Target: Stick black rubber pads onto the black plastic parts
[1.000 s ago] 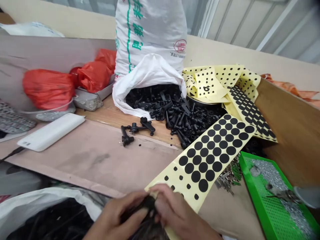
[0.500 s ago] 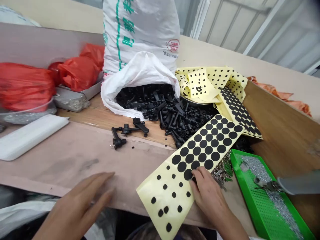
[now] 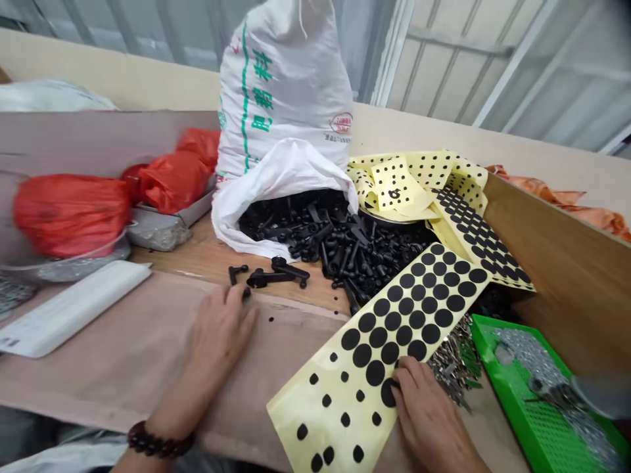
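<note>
Counter [image 3: 148,341] of pinkish-brown board fills the lower view, with a strip of bare wood behind it and a wooden side wall on the right. At the back stands a tall white woven sack [image 3: 286,85] printed with green characters, and in front of it a smaller white bag [image 3: 276,184] lies open on its side, spilling a heap of black plastic parts [image 3: 345,246] onto the wood. A long yellow sticker sheet [image 3: 394,335] carrying rows of round black pads runs from that heap down toward the near edge, and more such sheets [image 3: 424,177] lie crumpled behind it. Red plastic bags [image 3: 73,210] sit at the left over trays of grey hardware, with a flat white slab [image 3: 69,309] lying just in front of them. A green perforated tray [image 3: 537,407] holding small silvery pieces sits at the lower right, beside a loose pile of metal clips [image 3: 453,358]. The left hand [image 3: 219,335], a dark bead bracelet [image 3: 158,441] on its wrist, lies open and flat on the board, fingertips touching a small black handle piece [image 3: 237,276] beside a few others. The right hand [image 3: 426,407] rests on the sheet's lower part, fingers bent, their tips pressed against one black pad [image 3: 389,393] at the sheet's right edge; it grips nothing that can be seen.
</note>
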